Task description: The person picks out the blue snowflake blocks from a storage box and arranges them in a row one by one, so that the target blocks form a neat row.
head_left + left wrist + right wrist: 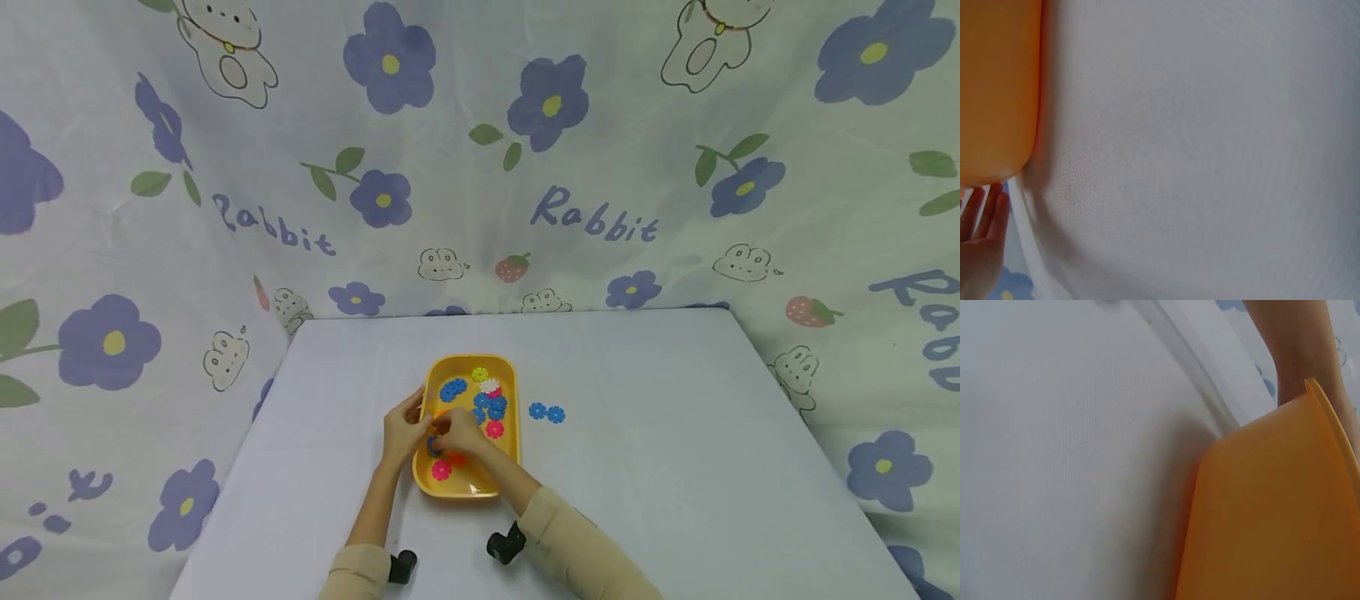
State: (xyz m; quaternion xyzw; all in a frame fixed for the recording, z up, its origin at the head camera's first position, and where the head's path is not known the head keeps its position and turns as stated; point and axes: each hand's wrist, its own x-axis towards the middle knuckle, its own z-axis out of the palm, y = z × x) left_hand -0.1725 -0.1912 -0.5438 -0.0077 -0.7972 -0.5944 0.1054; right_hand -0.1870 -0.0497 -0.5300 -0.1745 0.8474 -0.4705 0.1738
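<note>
L hand (pixel 404 429) gripping yellow tray (pixel 515 417), R hand (pixel 461 434) inside nr discs (pixel 495 428), grip unclear.

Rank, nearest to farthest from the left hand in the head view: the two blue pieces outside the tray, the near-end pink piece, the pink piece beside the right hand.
1. Near-end pink piece: left side of the tray.
2. Pink piece beside the right hand: tray's right side.
3. Two blue pieces: on the table, right of the tray.

Head view evenly lit; wrist views dimmer, soft; blurred shadow beside tray (pixel 1260 506).
</note>
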